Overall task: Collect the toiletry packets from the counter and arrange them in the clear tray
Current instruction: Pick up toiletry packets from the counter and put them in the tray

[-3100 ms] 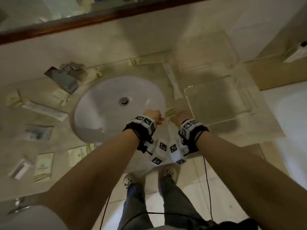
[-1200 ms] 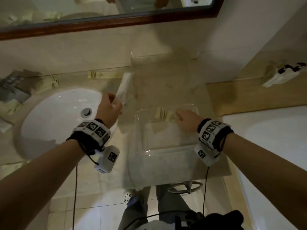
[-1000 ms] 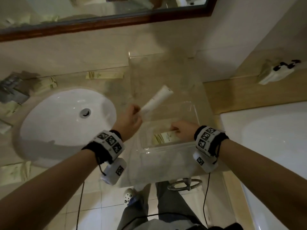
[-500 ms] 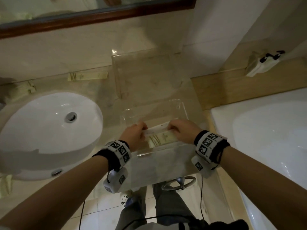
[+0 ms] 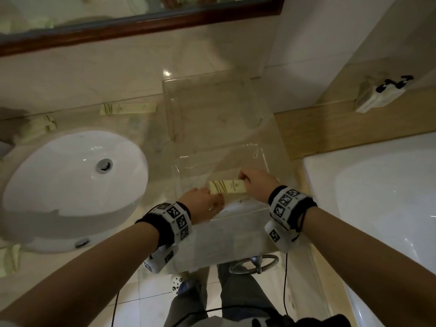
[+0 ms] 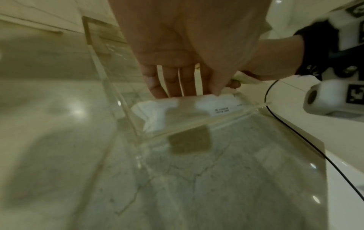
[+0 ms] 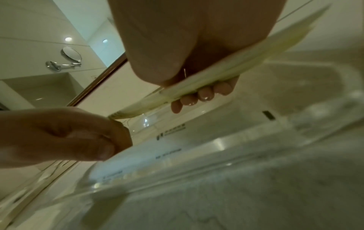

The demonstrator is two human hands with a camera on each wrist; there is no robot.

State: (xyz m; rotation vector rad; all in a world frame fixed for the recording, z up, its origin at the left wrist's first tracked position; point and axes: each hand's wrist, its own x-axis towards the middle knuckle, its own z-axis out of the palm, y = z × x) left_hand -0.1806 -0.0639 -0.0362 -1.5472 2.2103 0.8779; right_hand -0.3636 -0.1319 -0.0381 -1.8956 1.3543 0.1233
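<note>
A clear tray [image 5: 261,157] stands on the marble counter, right of the sink. My right hand [image 5: 245,181] grips the right end of a cream packet [image 5: 227,187] just above the tray floor, fingers curled under the cream packet [image 7: 212,74]. My left hand [image 5: 211,198] is at that packet's left end, low in the tray. In the left wrist view its fingers [image 6: 173,87] and thumb hold a long white packet [image 6: 177,107] lying along the tray's front wall [image 6: 197,124]. The right wrist view shows the white packet [image 7: 141,157] under the left thumb.
A white sink [image 5: 75,175] lies to the left, a bathtub [image 5: 377,197] to the right. A larger clear stand [image 5: 207,102] sits behind the tray. More cream packets lie at the counter's back [image 5: 128,109], back left [image 5: 37,125] and front left [image 5: 9,258].
My left hand carried the long white packet from behind the sink into the tray. Since half a second ago it has sunk to the front wall, while the right hand keeps the cream packet above.
</note>
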